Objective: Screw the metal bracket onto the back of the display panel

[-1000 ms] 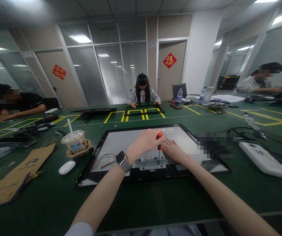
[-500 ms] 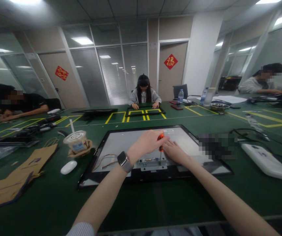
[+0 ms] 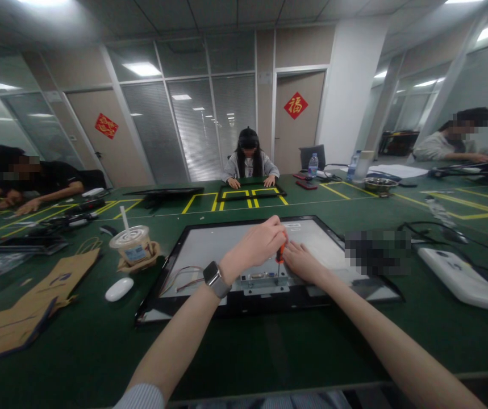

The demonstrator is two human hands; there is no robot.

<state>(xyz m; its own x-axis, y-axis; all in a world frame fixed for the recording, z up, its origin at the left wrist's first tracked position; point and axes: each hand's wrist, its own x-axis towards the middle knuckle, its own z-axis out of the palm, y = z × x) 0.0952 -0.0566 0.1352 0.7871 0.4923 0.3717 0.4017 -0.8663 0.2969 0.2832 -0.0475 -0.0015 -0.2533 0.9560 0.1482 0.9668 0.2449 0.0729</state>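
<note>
My left hand (image 3: 259,244), with a watch on its wrist, is closed around the handle of an orange and black screwdriver (image 3: 280,254). The screwdriver stands upright, its shaft reaching down to a metal bracket (image 3: 265,282) with connector ports. That bracket sits near the front edge of a monitor panel (image 3: 192,241) lying back side up on the table. Beside the screwdriver, my right hand (image 3: 304,262) lies flat on the panel with its fingers stretched forward; the fingertips are close to the screwdriver. A thin cable (image 3: 184,272) rests on the panel's left part.
Left of the panel are a drink cup (image 3: 133,247), a white mouse (image 3: 119,289) and a brown paper bag (image 3: 34,309). To the right lie a white device (image 3: 461,278) and black cables (image 3: 422,227). Across the green table a person's hands rest on a black frame (image 3: 252,199).
My left hand's fingers have shifted on the screwdriver's handle and now cover its top. The screwdriver and my right hand stay in about the same place.
</note>
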